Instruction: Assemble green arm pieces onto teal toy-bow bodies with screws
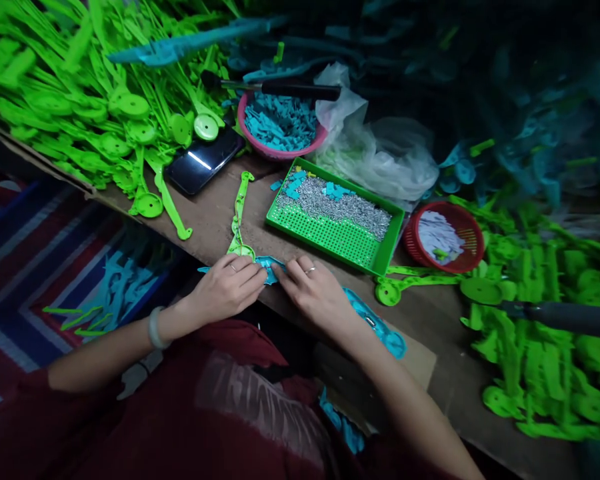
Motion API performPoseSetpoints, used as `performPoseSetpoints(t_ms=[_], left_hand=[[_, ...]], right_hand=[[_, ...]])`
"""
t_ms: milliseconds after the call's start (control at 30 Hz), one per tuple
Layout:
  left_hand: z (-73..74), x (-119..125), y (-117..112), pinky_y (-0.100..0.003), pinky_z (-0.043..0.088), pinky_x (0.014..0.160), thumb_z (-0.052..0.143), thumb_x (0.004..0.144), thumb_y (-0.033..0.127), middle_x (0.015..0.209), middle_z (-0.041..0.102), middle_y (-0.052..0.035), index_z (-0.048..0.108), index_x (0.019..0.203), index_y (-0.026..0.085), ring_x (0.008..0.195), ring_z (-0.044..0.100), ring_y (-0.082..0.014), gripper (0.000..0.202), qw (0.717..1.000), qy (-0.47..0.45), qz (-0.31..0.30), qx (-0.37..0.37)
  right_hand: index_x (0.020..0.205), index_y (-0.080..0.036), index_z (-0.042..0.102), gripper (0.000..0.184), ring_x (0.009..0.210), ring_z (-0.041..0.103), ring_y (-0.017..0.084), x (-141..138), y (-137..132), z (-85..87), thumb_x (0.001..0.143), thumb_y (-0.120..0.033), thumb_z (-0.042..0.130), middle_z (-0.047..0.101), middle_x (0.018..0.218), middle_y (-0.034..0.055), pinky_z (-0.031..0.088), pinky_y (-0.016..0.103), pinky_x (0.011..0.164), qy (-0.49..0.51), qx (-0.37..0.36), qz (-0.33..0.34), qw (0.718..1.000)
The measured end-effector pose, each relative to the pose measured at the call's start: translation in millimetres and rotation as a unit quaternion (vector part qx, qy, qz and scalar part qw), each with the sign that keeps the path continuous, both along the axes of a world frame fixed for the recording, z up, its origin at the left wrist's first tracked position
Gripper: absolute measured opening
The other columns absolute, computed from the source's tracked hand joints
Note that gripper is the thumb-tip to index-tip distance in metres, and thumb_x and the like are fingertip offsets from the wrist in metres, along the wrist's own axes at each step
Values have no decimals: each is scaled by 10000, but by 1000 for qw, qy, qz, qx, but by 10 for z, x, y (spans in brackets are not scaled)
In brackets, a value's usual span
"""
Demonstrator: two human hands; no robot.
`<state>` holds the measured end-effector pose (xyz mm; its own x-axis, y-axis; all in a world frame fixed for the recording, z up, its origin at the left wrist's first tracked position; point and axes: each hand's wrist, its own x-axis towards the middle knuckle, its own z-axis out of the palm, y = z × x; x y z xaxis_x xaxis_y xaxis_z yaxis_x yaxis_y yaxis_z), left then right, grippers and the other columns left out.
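My left hand (227,288) and my right hand (314,292) meet at the near edge of the wooden table (215,220). Both pinch a teal plastic strip (271,268) that lies between them, fingers curled onto it. A green plastic strip with a round end (240,217) lies just beyond my left hand, its disc touching the teal piece. More teal strips (377,323) run under my right wrist on a piece of cardboard (420,360).
A green perforated tray (330,233) holds small metal bits and teal pieces. Behind it stand a pink bowl (280,152) of teal parts, a phone (203,160) and clear plastic bags (380,157). A red basket (467,233) sits right. Green strip piles (80,87) fill both sides.
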<state>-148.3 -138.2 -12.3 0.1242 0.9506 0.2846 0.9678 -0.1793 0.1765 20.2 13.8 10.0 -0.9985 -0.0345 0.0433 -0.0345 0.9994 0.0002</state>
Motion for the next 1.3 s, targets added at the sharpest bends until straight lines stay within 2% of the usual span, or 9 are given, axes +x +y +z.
performPoseSetpoints(t_ms=[133, 300, 433, 567, 667, 800, 1000, 1167, 1300], left_hand=[[56, 33, 58, -394, 453, 877, 505, 1006, 277, 958, 690, -76, 584, 1263, 103, 941, 602, -236, 320, 998, 69, -13, -3], [146, 50, 152, -388, 419, 798, 472, 1000, 173, 980, 659, -98, 536, 1329, 67, 906, 570, -245, 351, 983, 156, -74, -55], [240, 35, 239, -395, 402, 751, 438, 980, 117, 1019, 643, -103, 489, 1382, 67, 895, 550, -257, 408, 972, 180, -110, -100], [264, 11, 317, -395, 406, 779, 477, 954, 102, 1020, 628, -106, 563, 1285, 84, 939, 550, -264, 343, 968, 176, -130, -126], [246, -17, 346, -379, 411, 842, 495, 949, 89, 1032, 625, -103, 594, 1221, 91, 970, 556, -248, 289, 971, 142, -158, -107], [259, -42, 384, -369, 418, 823, 487, 966, 93, 1005, 631, -99, 557, 1271, 80, 962, 566, -237, 313, 977, 112, -161, -85], [322, -32, 493, -374, 383, 727, 540, 964, 156, 927, 598, -68, 630, 1140, 99, 878, 533, -236, 206, 961, 172, -188, -104], [303, -17, 526, -374, 358, 732, 544, 979, 208, 923, 589, -78, 659, 1013, 109, 895, 526, -240, 156, 964, 152, -193, -101], [272, -33, 556, -352, 363, 726, 545, 983, 226, 883, 602, -59, 639, 1098, 121, 868, 537, -222, 182, 974, 99, -174, -106]], right_hand=[[1166, -87, 644, 309, 804, 433, 221, 188, 117, -10, 991, -111, 391, 559, 796, 93, 356, 351, 655, 60, -22, 20, 998], [1134, -96, 653, 278, 798, 427, 203, 432, 181, -42, 988, -104, 416, 567, 805, 85, 385, 321, 656, 75, -63, -23, 995], [1169, -119, 648, 313, 833, 452, 212, 432, 163, -79, 996, -114, 388, 571, 836, 99, 413, 327, 664, 49, -61, -53, 995], [1178, -96, 646, 320, 839, 468, 235, 395, 147, -66, 988, -113, 389, 571, 824, 112, 433, 363, 653, 23, -40, -33, 998], [1205, -64, 629, 330, 842, 477, 245, 403, 138, -24, 978, -101, 391, 572, 833, 117, 446, 382, 645, 5, -26, -10, 1000], [1247, -106, 611, 337, 890, 480, 255, 432, 150, -12, 976, -120, 412, 562, 861, 112, 453, 384, 662, -25, -69, -28, 997], [1321, -143, 572, 388, 901, 450, 236, 489, 243, -117, 996, -120, 361, 532, 858, 98, 438, 341, 660, 28, -78, -76, 994], [1292, -114, 584, 383, 851, 470, 232, 524, 259, -92, 989, -92, 352, 547, 817, 92, 425, 353, 630, 2, -66, -17, 998], [1206, -101, 619, 332, 824, 487, 225, 482, 251, -98, 997, -115, 361, 559, 812, 88, 430, 359, 632, 3, -71, -11, 997]])
